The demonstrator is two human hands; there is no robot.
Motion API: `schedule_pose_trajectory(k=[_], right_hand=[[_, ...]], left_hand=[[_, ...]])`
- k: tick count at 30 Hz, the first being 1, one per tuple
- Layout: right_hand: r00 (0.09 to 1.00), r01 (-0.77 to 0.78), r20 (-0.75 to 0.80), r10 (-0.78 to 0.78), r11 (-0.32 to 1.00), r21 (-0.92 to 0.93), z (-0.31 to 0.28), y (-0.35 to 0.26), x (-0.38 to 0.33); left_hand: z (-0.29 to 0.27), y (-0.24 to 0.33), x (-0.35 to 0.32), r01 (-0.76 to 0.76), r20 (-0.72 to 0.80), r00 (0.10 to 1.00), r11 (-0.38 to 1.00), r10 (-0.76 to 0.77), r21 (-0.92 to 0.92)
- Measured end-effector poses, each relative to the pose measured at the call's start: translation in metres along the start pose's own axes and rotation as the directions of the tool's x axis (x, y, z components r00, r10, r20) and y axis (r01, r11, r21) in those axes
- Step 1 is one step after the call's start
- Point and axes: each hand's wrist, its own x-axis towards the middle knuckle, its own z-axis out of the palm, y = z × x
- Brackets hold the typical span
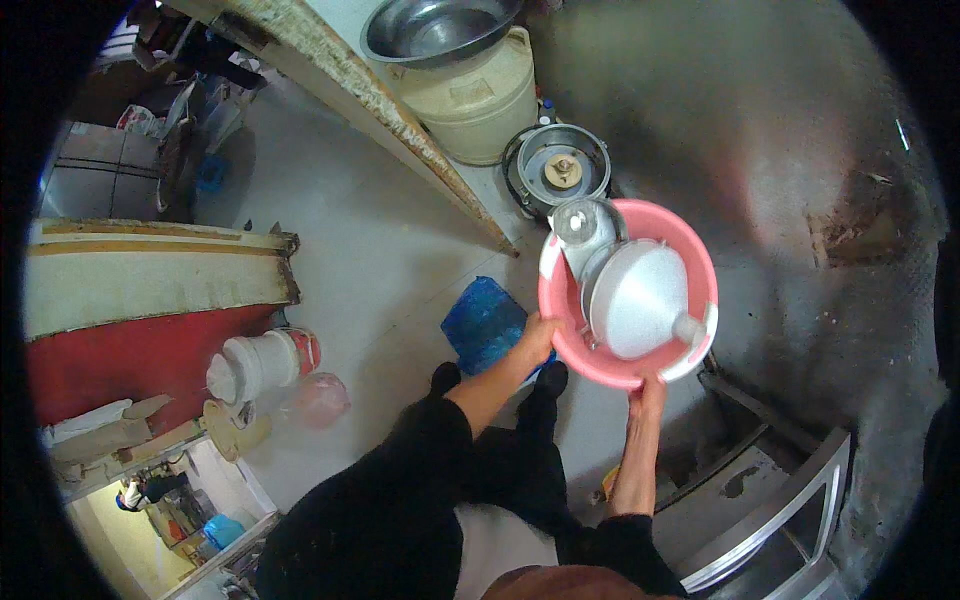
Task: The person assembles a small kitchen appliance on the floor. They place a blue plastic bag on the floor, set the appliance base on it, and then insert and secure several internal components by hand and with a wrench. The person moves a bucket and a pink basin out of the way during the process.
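A round pink basin point(693, 245) is carried between my two hands at waist height. On its left side my left hand point(538, 340) is closed on the rim. My right hand point(648, 394) grips the near edge, with some of its fingers hidden by the basin. In the basin lies a pale funnel-shaped piece point(640, 295) with a short spout, tilted on its side. A metal cylindrical part point(577, 224) leans against the far left rim. Other metal pieces sit partly hidden under the funnel-shaped piece.
Just beyond the basin stands a round metal machine base point(570, 165). Behind it, a steel bowl point(440, 28) rests on a cream drum point(475, 100). A blue plastic bag point(484, 325) lies by my feet. White buckets point(255, 367) stand left; a metal-framed rack point(770, 510) is at lower right.
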Motion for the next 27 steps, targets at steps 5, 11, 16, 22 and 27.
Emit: schedule_pose_trajectory(k=[5, 11, 16, 22, 27], right_hand=[[0.996, -0.088, -0.034, 0.086, 0.993, -0.081, -0.075, 0.087, -0.052], [0.951, -0.306, -0.029, 0.307, 0.927, -0.217, -0.056, 0.224, -0.082], [0.930, -0.335, 0.109, 0.351, 0.931, -0.142, 0.048, 0.339, -0.068], [0.849, -0.431, 0.238, 0.472, 0.879, -0.204, 0.173, 0.460, 0.019], [0.832, -0.383, 0.302, 0.466, 0.875, -0.295, 0.257, 0.532, 0.078]], left_hand=[[-0.102, -0.105, -0.072, 0.203, -0.009, 0.976, 0.920, -0.218, -0.335], [-0.295, -0.125, -0.128, -0.526, 0.469, 0.839, 0.636, 0.277, 0.565], [-0.401, -0.077, -0.129, -0.424, 0.259, 0.905, 0.691, 0.337, 0.585], [-0.486, -0.026, -0.054, -0.337, -0.041, 0.709, 0.389, 0.704, 0.858], [-0.555, 0.000, 0.032, -0.455, -0.192, 0.685, 0.619, 0.703, 0.640]])
